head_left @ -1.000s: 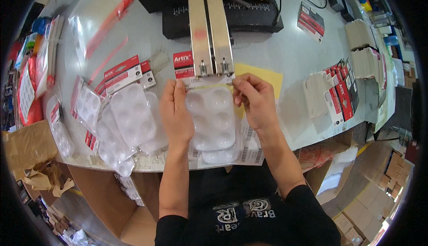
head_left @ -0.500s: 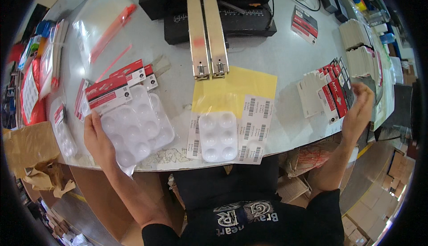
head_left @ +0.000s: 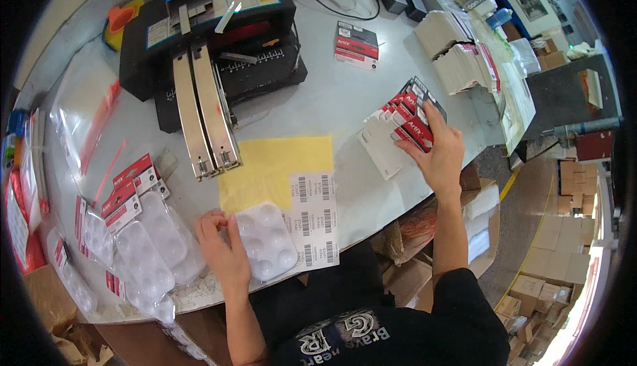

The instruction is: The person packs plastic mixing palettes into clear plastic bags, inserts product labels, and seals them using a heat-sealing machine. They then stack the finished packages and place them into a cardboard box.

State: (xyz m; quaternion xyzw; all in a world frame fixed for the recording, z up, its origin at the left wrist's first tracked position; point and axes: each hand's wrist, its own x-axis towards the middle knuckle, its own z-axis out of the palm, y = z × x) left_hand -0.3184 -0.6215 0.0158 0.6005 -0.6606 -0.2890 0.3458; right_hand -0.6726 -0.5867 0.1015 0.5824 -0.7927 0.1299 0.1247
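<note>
Left hand (head_left: 224, 250) at the left edge of a white palette (head_left: 269, 239) on the counter (head_left: 292, 111), its grip impossible to tell, right hand (head_left: 436, 150) gripping a red card (head_left: 417, 130) at a fanned stack (head_left: 380, 146)

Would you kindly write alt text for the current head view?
A person's right hand touches red-and-black cards on a pale table; the left hand is at the edge of a white tray with round wells. Bagged trays lie to the left, and a black machine stands farther back.
</note>
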